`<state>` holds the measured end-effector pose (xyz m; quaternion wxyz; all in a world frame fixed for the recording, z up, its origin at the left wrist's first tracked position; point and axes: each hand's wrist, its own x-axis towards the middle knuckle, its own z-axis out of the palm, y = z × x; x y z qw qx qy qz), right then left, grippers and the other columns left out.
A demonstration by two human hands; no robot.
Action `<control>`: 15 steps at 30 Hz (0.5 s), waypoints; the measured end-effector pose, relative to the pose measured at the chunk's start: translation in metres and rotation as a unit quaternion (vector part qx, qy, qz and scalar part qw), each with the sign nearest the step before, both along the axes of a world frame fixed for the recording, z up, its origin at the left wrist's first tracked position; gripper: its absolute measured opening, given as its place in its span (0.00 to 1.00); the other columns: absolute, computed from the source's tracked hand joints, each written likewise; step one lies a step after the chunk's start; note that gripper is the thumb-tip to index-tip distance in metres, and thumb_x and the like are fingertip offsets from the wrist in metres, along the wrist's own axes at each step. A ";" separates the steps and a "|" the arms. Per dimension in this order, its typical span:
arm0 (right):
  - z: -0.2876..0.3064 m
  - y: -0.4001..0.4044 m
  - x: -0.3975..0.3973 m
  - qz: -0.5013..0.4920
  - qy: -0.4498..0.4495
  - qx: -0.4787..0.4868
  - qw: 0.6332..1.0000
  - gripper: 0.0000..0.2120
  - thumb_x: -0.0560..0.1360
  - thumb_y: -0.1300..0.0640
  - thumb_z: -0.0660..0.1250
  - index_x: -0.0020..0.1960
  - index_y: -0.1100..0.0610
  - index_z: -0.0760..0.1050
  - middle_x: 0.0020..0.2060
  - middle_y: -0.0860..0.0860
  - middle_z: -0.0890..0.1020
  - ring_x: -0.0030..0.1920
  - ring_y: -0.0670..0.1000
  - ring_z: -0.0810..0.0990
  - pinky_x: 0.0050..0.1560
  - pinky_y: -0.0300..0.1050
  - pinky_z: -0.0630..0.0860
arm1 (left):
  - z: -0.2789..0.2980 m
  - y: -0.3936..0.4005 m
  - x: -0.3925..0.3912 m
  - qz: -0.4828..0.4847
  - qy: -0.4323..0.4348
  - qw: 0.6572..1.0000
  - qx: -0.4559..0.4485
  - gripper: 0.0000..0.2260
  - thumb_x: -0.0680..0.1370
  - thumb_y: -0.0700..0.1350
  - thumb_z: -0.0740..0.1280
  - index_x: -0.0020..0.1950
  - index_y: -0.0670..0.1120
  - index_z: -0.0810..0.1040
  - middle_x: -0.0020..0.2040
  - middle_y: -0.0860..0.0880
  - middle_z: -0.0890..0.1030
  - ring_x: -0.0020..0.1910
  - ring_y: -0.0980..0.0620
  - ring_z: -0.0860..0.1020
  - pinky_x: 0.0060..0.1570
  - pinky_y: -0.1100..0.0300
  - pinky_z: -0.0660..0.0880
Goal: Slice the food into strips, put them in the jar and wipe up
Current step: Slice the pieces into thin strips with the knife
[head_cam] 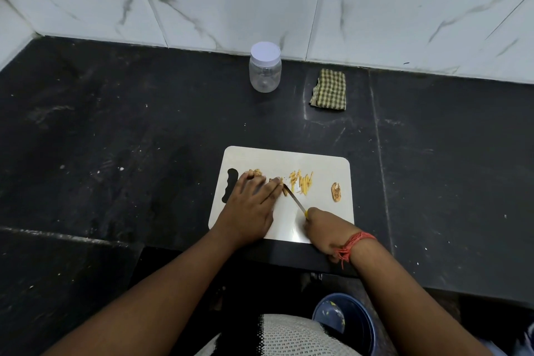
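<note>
We are still at the slicing stage, working on a white cutting board (318, 170) set on the dark counter (115, 124). Our left hand (251, 205) lies over the uncut food (255, 173) near the board's handle slot, fingers fairly straight and pressing it down; only a little of the piece shows past the fingertips. Our right hand (323, 228) is wrapped round the yellow handle of a small knife (293, 198), whose blade angles up toward the left fingertips. Just beyond the blade lies a loose cluster of pale yellow strips (302, 183), and a brownish offcut (336, 191) sits apart near the board's right edge. We judge the food light, firm and fibrous, small enough to roll or slip, so it is best pinned flat close to the cut line with fingertips kept back. The strips look thin, light and probably brittle; we would gather them in a pinch or scoop them on the blade. The clear jar (265, 71) stands well behind the board by the wall, its white lid on, apparently empty. A folded checked cloth (329, 89) lies beside it. Below the counter edge a blue bin (346, 324) holds a few scraps.
</note>
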<state>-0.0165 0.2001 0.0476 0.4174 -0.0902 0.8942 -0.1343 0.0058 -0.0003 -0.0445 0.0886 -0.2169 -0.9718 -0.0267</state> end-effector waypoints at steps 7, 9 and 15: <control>-0.003 0.000 0.006 0.002 0.021 -0.010 1.000 0.05 0.79 0.67 0.53 0.48 0.59 0.65 0.34 0.52 0.70 0.33 0.48 0.69 0.29 0.40 0.62 | 0.003 0.002 -0.004 0.029 -0.042 0.999 -0.008 0.26 0.80 0.52 0.58 0.77 0.46 0.68 0.75 0.49 0.70 0.72 0.43 0.67 0.73 0.36 0.58; -0.006 0.001 0.007 0.000 0.024 -0.009 1.000 0.05 0.79 0.66 0.53 0.47 0.59 0.65 0.34 0.51 0.70 0.33 0.48 0.69 0.30 0.39 0.63 | 0.004 0.003 -0.005 0.032 -0.044 0.998 -0.016 0.26 0.80 0.52 0.57 0.77 0.46 0.68 0.75 0.49 0.70 0.72 0.43 0.67 0.74 0.37 0.59; -0.015 -0.001 0.014 -0.026 0.022 -0.011 0.999 0.05 0.80 0.62 0.54 0.50 0.61 0.68 0.35 0.48 0.66 0.41 0.52 0.71 0.32 0.35 0.63 | 0.007 0.006 -0.007 0.032 -0.037 0.997 -0.053 0.25 0.79 0.52 0.58 0.75 0.45 0.70 0.73 0.49 0.71 0.69 0.41 0.69 0.72 0.36 0.61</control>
